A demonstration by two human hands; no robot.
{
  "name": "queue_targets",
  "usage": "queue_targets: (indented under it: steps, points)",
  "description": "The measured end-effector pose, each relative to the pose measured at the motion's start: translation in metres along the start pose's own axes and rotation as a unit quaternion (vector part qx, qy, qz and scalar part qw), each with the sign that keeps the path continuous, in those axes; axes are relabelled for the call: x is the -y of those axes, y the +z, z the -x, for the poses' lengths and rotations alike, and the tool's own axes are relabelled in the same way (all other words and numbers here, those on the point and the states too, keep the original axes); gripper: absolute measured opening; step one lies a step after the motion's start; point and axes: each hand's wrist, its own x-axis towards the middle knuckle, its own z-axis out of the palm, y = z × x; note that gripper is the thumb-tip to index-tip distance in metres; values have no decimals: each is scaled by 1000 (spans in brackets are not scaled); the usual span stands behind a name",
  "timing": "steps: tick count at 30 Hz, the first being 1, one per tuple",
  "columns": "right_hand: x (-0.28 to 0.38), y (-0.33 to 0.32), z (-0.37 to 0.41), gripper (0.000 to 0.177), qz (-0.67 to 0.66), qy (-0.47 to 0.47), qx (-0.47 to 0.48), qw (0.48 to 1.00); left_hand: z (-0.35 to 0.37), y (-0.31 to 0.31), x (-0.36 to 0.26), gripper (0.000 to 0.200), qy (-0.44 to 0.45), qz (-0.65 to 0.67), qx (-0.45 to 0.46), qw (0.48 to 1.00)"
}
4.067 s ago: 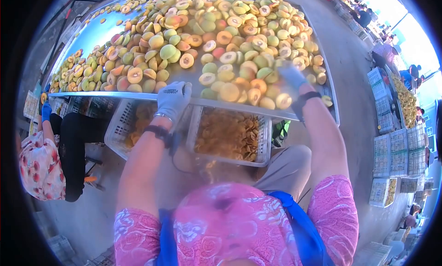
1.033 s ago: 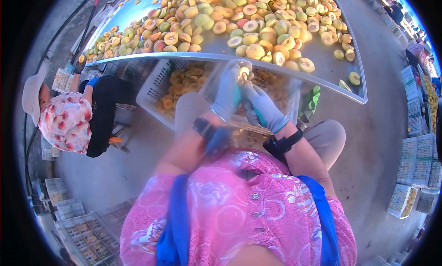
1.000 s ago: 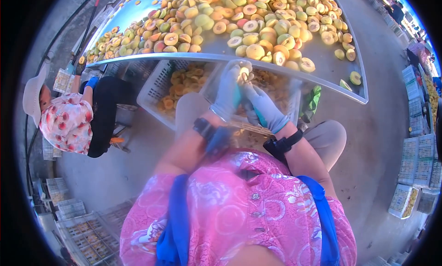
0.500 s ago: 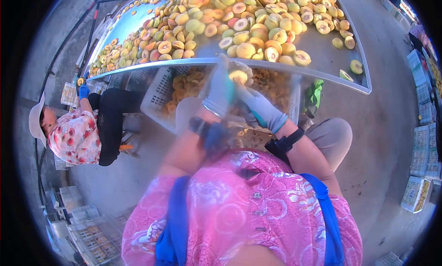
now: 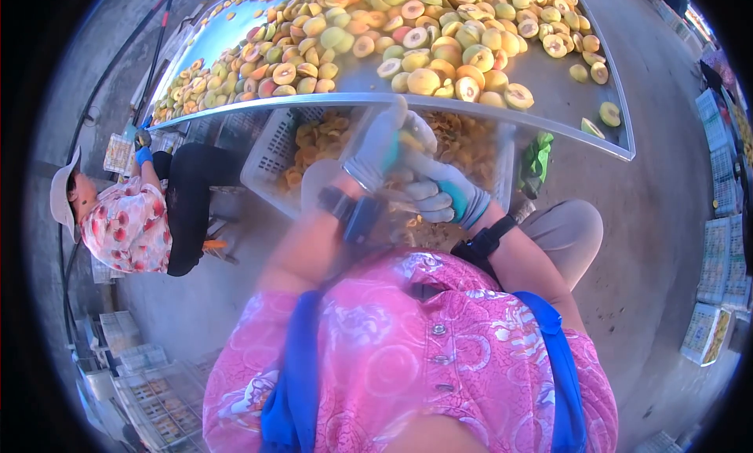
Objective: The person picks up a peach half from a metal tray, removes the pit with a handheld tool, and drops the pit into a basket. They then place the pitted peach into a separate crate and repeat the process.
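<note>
Both my hands wear grey-and-teal gloves and meet just below the front rim of the metal table (image 5: 541, 125). My left hand (image 5: 378, 149) is closed around a yellow peach half (image 5: 409, 141), which is mostly covered by fingers. Pressed up against it from the right is my right hand (image 5: 445, 185), its fingers curled; whatever they grip is hidden. Halved peaches (image 5: 423, 82), several with the cut face up, are heaped on the table beyond my hands. Under them stands a white plastic crate (image 5: 271, 151) with yellow-brown peach pieces (image 5: 321, 139) in it.
A green bag or cloth (image 5: 536, 164) hangs right of the crate. At the left, a seated co-worker (image 5: 129, 225) wears a hat and blue gloves. Stacked crates (image 5: 714, 261) line the right side, and more crates (image 5: 161, 410) stand at lower left.
My hands have closed in on the peach half, which now shows less. The right hand's fingers have curled in below it. The co-worker's gloved hand has shifted slightly.
</note>
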Motion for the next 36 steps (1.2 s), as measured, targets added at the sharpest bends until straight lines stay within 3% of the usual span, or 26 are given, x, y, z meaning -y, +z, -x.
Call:
queue_targets:
  steps: [7,9,11,13,14,15,16,17,18,19,20,22,23,25,26,29,36]
  points:
    - [-7,-3,-13,42,-164,5,132,978,7,6,3,57,-21,287,-94,953]
    - [-8,-6,-15,44,-173,7,144,974,8,-6,9,55,-11,257,-114,960]
    - [-10,-6,-17,45,-197,10,216,956,9,-26,18,53,-3,225,-133,965]
    - [-9,-7,-13,44,-212,-15,197,957,7,-56,19,48,99,502,-59,857]
    - [-5,-8,-12,43,-224,-42,177,957,12,-80,14,48,104,501,-56,858]
    - [-5,-13,-12,43,-218,-42,180,958,21,-109,6,44,110,258,-165,945]
    - [-7,-21,-13,39,-232,-91,112,962,23,-126,0,41,108,-3,-264,958]
    - [-9,-28,-14,35,-247,-138,43,958,20,-127,-9,41,110,-2,-263,958]
    - [-9,-34,-14,35,-246,-136,43,959,19,-130,-19,42,119,-92,-282,947]
    - [-8,-38,-15,30,-236,-160,-18,958,16,-132,-27,43,125,-182,-300,928]
    - [-6,-42,-16,26,-224,-185,-78,954,5,-137,-27,43,126,-181,-303,927]
    - [-5,-44,-20,23,-210,-181,-73,958,-30,-139,-26,50,109,-401,-274,867]
    - [-4,-44,-22,21,-199,-181,-68,961,-46,-132,-28,50,112,-400,-275,867]
    - [-4,-39,-25,24,-174,-175,-83,965,-76,-116,-30,66,60,-544,-260,796]
    - [-3,-35,-27,28,-153,-169,-98,969,-89,-108,-33,66,63,-543,-258,797]
    - [0,-24,-26,28,-133,-154,-126,971,-117,-94,-39,73,-94,-612,-190,762]
    - [2,-18,-25,29,-51,-157,-163,973,-119,-103,-26,66,39,-637,-190,746]
